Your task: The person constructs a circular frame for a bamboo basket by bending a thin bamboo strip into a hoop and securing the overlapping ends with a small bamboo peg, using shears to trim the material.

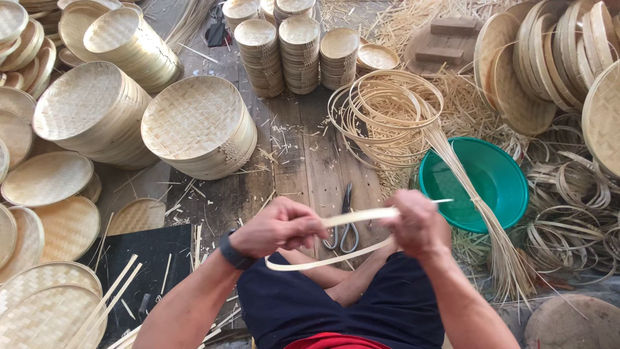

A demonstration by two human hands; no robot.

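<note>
The left hand [279, 227] is curled shut around one end of a flat bamboo strip [336, 258], thumb and fingers pinching it, while the right hand [418, 225] grips the other part, fingers folded tight. Between them the strip bends into a shallow loop over the person's lap, its lower run sagging towards the knees and its upper run crossing level from hand to hand, a thin tip poking out past the right fist.

The bend looks springy — if either pinch slackens, the strip would likely snap straight and whip free, and too sharp a curve near the fingers could crack or splinter it. A raw edge sliding through a closed fist could also cut.

Just beyond the hands, a pair of scissors [345, 220] lies on the plank floor [303, 161], well within range of a dropped end. To the right sits a green basin [481, 181] with a bundle of thin bamboo slivers [478, 207] across it, near coiled bamboo hoops [384, 106]. Stacks of woven bamboo trays [194, 126] stand to the left.
</note>
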